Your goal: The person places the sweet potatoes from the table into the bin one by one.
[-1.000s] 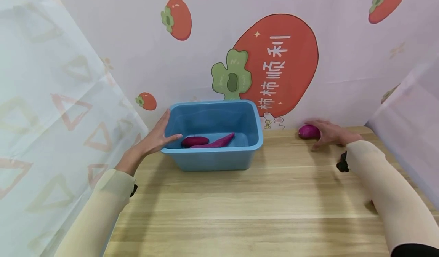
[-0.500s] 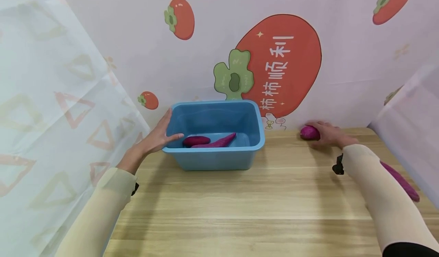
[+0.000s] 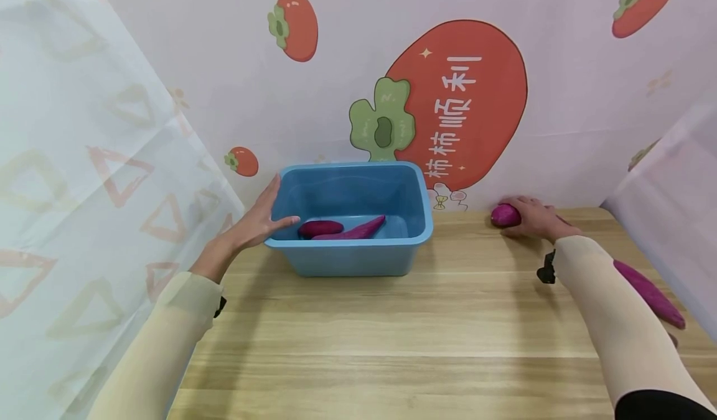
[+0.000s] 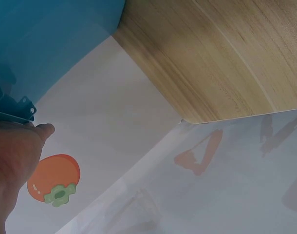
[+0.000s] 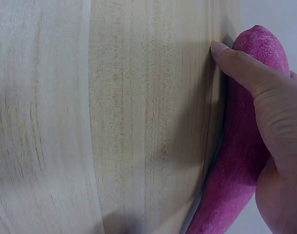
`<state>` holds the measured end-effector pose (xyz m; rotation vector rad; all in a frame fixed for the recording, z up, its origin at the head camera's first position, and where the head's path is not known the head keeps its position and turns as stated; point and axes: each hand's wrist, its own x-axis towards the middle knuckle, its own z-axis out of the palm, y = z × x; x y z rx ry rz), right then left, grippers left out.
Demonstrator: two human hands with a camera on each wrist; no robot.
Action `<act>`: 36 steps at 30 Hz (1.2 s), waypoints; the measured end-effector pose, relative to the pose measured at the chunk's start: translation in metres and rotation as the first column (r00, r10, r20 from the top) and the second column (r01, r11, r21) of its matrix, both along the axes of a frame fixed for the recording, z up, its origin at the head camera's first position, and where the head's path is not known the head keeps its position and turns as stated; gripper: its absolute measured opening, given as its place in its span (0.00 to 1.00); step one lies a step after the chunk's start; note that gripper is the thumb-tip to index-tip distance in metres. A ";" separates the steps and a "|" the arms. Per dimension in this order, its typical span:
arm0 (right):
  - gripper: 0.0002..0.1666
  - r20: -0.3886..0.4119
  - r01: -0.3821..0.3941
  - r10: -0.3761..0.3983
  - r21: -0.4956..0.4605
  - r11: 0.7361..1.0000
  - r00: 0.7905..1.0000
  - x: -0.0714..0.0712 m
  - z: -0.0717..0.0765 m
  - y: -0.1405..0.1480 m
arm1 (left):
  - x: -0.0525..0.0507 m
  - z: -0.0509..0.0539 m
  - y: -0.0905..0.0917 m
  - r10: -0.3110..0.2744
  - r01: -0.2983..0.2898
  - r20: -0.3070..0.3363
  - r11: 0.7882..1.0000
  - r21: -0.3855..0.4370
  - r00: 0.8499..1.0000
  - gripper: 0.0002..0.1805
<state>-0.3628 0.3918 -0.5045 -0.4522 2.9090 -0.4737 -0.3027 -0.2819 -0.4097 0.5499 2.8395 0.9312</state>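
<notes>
A blue plastic basin [image 3: 358, 259] stands against the back wall, with two purple sweet potatoes, one short [image 3: 320, 229] and one tapering [image 3: 358, 229], on its floor. My left hand [image 3: 254, 224] holds the basin's left rim, thumb reaching over the inside and fingers along the outer side. At the back right, my right hand [image 3: 534, 216] grips a long purple sweet potato [image 5: 241, 141]. The right wrist view shows the thumb on its near side; the other fingers are mostly hidden behind it. This sweet potato lies along the table's back edge.
Another long sweet potato [image 3: 652, 295] lies on the wooden table [image 3: 392, 345], partly behind my right forearm. A small dark tip [image 3: 673, 340] shows beside that sleeve. Printed wall sheets [image 3: 582, 96] enclose the back and both sides.
My right hand has settled closer round the sweet potato, and the right forearm has shifted left, uncovering the other sweet potato. My left hand and the basin keep their place.
</notes>
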 end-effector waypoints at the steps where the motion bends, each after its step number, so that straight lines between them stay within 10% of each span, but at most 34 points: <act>1: 0.47 -0.002 0.002 -0.002 -0.002 1.000 1.000 0.000 0.001 -0.001 | 0.000 0.000 0.000 0.002 -0.002 0.000 1.000 -0.001 1.000 0.64; 36: 0.35 -0.125 -0.114 0.101 -0.100 0.988 0.987 0.006 0.003 0.002 | 0.001 0.001 0.000 0.000 0.000 0.005 1.000 0.004 1.000 0.63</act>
